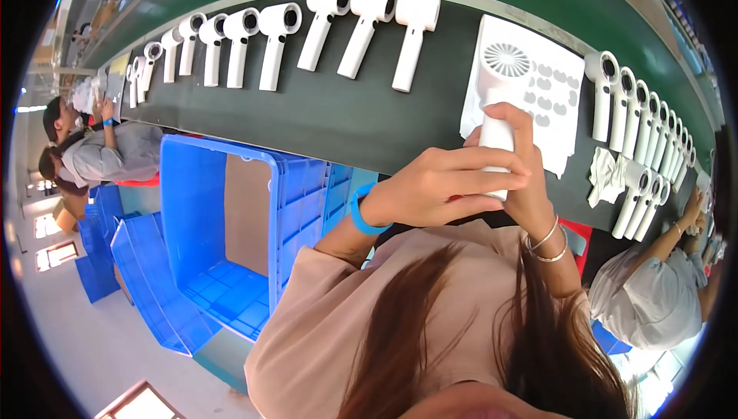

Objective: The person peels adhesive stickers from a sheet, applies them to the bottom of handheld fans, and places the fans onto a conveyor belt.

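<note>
A white handheld fan (498, 138) is held upright over the work table, its round slotted head turned up. My right hand (526, 150), with bracelets at the wrist, is closed round the handle from the right. From the left, my left hand (442, 184), with a blue wristband, has its fingers wrapped across the lower end of the same handle. Behind the fan lies a white sheet (565, 123) printed with grey rounded shapes, on top of more white paper. The palm sides of both hands are partly hidden.
Several white handheld fans (280, 46) lie in a row along the back left of the dark table (323, 123). More fans (603, 104) and a crumpled white cloth (607, 177) are at right. Blue crates (169, 211) stand at left. Co-workers (108, 157) sit on both sides.
</note>
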Demonstrator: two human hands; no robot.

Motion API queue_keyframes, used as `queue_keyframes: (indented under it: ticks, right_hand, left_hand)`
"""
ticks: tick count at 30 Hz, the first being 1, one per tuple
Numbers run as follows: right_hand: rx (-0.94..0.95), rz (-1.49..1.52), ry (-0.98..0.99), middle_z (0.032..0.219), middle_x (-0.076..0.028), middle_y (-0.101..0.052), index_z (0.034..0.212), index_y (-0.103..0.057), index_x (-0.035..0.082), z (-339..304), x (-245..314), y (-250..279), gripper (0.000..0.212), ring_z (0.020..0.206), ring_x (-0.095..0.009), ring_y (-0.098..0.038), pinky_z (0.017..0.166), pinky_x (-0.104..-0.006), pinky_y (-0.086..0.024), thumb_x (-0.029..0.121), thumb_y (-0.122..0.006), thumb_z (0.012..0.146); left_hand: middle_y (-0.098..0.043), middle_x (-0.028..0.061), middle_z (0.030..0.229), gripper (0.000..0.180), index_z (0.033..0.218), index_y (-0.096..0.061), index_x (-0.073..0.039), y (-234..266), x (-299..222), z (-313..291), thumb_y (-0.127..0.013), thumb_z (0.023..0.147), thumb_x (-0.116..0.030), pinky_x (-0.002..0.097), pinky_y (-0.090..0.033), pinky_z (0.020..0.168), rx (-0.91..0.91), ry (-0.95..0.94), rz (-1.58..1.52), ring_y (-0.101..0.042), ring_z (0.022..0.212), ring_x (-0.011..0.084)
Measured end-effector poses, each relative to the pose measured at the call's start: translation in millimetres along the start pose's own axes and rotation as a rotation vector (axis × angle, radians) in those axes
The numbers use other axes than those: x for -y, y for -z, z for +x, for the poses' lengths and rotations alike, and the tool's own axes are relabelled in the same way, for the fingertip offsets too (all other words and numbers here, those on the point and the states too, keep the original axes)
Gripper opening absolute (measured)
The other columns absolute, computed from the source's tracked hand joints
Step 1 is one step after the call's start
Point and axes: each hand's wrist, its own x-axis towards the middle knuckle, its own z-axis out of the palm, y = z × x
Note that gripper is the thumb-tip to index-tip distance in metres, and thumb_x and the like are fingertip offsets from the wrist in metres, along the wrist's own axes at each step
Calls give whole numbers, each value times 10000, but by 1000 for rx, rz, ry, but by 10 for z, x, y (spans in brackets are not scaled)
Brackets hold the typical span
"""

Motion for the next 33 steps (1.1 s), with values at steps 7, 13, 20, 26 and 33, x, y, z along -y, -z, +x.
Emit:
queue_keyframes:
  ticks: [7, 13, 20, 26, 33]
  right_hand:
    - [-23, -548, 304, 764, -114, -567, 1188, -456, 113, 571, -116, -74, 536, 745, -325, -552, 730, -384, -381, -134, -460, 713]
    - [-72, -1004, 364, 843, -127, -538, 1143, -485, 124, 1206, -484, -101, 400, 788, -300, -541, 709, -389, -378, -48, -468, 782]
    - [-75, -1046, 328, 782, -87, -541, 1319, -423, 216, 1124, -610, -187, 542, 726, -271, -561, 660, -404, -407, 46, -495, 810]
    - [-294, -496, 246, 887, -117, -598, 987, -601, 23, 231, -600, 272, 182, 808, -293, -591, 721, -349, -470, 0, -609, 807]
    - [-534, -436, -131, 844, -123, -610, 848, -627, 10, -60, -1059, 755, 79, 743, -298, -612, 660, -357, -493, 52, -653, 786]
  left_hand:
    - [-395, 206, 1408, 486, 1351, -409, 35, 305, 141, -244, -365, 873, 111, 337, -534, 830, -134, 321, -357, -628, 1033, 297]
    - [-584, 157, 1208, 344, 1214, -564, 19, 318, 157, -403, -420, 906, 71, 273, -530, 742, -327, 400, -138, -661, 833, 185]
    - [-618, 153, 1110, 264, 1110, -619, 38, 152, 198, -395, -454, 906, 68, 269, -518, 756, -321, 453, -134, -649, 840, 177]
    - [-658, 144, 1012, 239, 1053, -647, 13, -84, 386, -162, -544, 848, 78, 283, -519, 747, -327, 406, 69, -656, 866, 207]
    - [-591, 147, 1193, 373, 1144, -607, -19, -466, 639, 502, -689, 789, -101, 348, -462, 907, 64, 258, 321, -573, 1068, 302]
